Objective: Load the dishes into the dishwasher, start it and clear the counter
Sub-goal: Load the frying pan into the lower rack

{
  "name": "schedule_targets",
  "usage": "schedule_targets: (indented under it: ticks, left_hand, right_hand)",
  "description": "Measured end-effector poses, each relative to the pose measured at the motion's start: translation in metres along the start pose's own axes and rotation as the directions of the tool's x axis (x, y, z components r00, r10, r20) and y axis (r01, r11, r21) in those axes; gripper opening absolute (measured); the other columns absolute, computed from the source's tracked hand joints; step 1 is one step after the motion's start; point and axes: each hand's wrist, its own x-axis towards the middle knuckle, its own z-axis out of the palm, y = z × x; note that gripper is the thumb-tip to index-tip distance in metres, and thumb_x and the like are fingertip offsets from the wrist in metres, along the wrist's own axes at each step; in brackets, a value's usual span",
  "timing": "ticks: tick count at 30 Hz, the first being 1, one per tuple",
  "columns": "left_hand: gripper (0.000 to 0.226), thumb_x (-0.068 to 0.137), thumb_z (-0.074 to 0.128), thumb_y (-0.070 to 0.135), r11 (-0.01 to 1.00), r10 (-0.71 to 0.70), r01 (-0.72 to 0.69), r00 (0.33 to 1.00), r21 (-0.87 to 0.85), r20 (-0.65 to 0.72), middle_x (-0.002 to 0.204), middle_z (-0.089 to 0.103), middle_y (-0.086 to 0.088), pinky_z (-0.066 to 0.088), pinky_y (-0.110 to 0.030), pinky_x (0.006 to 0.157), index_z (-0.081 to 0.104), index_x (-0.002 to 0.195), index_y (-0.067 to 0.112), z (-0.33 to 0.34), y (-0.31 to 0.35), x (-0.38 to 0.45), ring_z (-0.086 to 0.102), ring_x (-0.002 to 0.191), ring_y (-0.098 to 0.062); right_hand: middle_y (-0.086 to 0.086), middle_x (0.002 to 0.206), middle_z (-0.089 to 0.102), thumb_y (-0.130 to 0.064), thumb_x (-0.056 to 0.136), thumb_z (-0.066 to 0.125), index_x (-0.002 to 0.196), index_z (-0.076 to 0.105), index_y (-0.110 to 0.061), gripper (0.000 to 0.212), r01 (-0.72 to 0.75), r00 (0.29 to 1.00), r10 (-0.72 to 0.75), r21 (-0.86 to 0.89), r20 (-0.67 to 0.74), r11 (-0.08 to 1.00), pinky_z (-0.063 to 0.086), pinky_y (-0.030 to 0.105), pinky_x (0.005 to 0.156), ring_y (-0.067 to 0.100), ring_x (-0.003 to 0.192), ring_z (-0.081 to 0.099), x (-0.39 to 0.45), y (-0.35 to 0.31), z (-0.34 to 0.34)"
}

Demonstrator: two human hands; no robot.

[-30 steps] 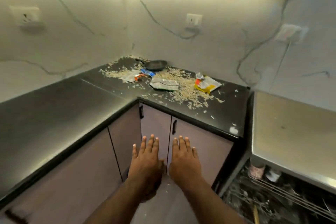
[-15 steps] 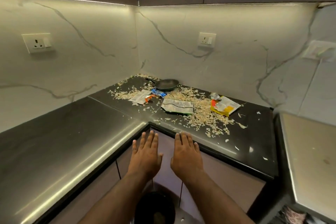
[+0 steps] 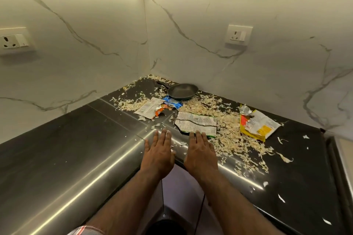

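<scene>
Counter (image 3: 66, 158) of dark stone wraps round the corner in front of me, its left run bare and glossy under the strip light. On the left wall sits a socket (image 3: 14, 41). My left hand (image 3: 158, 153) is held flat over the inner corner edge, fingers straight and together, gripping nothing. Just beyond it lies a white and orange wrapper (image 3: 150, 108), with a crumpled blue wrapper (image 3: 172, 103) beside that. Behind them, near the back wall, a small dark frying pan (image 3: 183, 91) stands with its handle pointing left. My right hand (image 3: 200, 153) is flat too, empty, its fingertips at the near edge of a torn green-rimmed packet (image 3: 196, 124). Pale shavings (image 3: 233, 139) are strewn all round the packet and pan. Further right lies a yellow packet (image 3: 257, 127), and a second socket (image 3: 238, 34) sits on the wall above.
</scene>
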Motion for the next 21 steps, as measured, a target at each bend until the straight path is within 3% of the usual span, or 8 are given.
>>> schedule_targets:
  ticks: [4, 10, 14, 16, 19, 21]
  left_hand:
    - [0.076, 0.104, 0.036, 0.045, 1.0, 0.025, -0.025, 1.0, 0.003, 0.006, 0.165, -0.021, 0.0, -0.013, -0.049, 0.12, -0.01, 0.159, 0.021, 0.0, -0.022, 0.057, -0.026, 0.149, -0.021]
    - [0.075, 0.105, 0.035, 0.04, 0.998, 0.061, -0.061, 0.997, -0.005, 0.055, 0.165, -0.023, 0.0, -0.008, -0.053, 0.123, -0.014, 0.158, 0.02, -0.003, -0.05, 0.145, -0.025, 0.15, -0.022]
    - [0.075, 0.105, 0.036, 0.042, 0.996, 0.089, -0.088, 0.994, -0.025, 0.068, 0.167, -0.017, 0.0, -0.007, -0.051, 0.123, -0.01, 0.159, 0.02, 0.008, -0.056, 0.2, -0.019, 0.152, -0.022]
    - [0.075, 0.104, 0.039, 0.041, 0.995, 0.094, -0.091, 0.993, -0.034, 0.073, 0.168, -0.013, -0.001, -0.007, -0.05, 0.122, -0.007, 0.16, 0.02, 0.013, -0.055, 0.223, -0.015, 0.153, -0.023]
    - [0.075, 0.104, 0.04, 0.04, 0.996, 0.073, -0.067, 0.993, -0.062, 0.095, 0.168, -0.01, 0.0, -0.007, -0.048, 0.122, -0.005, 0.16, 0.02, 0.021, -0.053, 0.256, -0.012, 0.154, -0.023]
    - [0.074, 0.104, 0.039, 0.039, 0.996, 0.06, -0.052, 0.992, -0.075, 0.111, 0.168, -0.009, 0.001, -0.006, -0.048, 0.122, -0.005, 0.16, 0.02, 0.026, -0.051, 0.273, -0.011, 0.154, -0.023]
  right_hand:
    - [0.011, 0.169, 0.004, -0.033, 0.099, 0.05, 0.161, 0.003, -0.012, 0.081, -0.039, 0.999, 0.039, 0.011, 0.033, 0.999, 0.012, 0.048, 0.125, 0.029, 0.156, 0.002, 0.053, -0.006, 0.005]
    - [0.014, 0.163, 0.023, -0.033, 0.091, 0.061, 0.159, 0.015, -0.009, 0.085, -0.21, 0.976, 0.198, 0.148, 0.09, 0.966, 0.03, 0.044, 0.12, 0.03, 0.149, 0.025, 0.134, -0.009, 0.009]
    - [0.009, 0.151, 0.045, -0.027, 0.085, 0.065, 0.153, 0.031, -0.014, 0.077, -0.336, 0.942, 0.324, 0.283, 0.092, 0.898, 0.044, 0.042, 0.109, 0.026, 0.136, 0.045, 0.187, -0.008, 0.017]
    - [0.01, 0.152, 0.046, -0.028, 0.088, 0.065, 0.154, 0.031, -0.013, 0.075, -0.379, 0.925, 0.365, 0.324, 0.106, 0.867, 0.044, 0.039, 0.107, 0.028, 0.136, 0.046, 0.209, -0.005, 0.017]
    - [0.013, 0.145, 0.052, -0.026, 0.09, 0.065, 0.149, 0.037, -0.009, 0.067, -0.416, 0.905, 0.413, 0.415, 0.101, 0.809, 0.043, 0.032, 0.091, 0.029, 0.128, 0.053, 0.251, 0.005, 0.019]
    - [0.013, 0.144, 0.053, -0.028, 0.091, 0.065, 0.15, 0.039, -0.009, 0.067, -0.444, 0.884, 0.453, 0.515, 0.117, 0.733, 0.042, 0.03, 0.09, 0.029, 0.127, 0.054, 0.281, 0.012, 0.021]
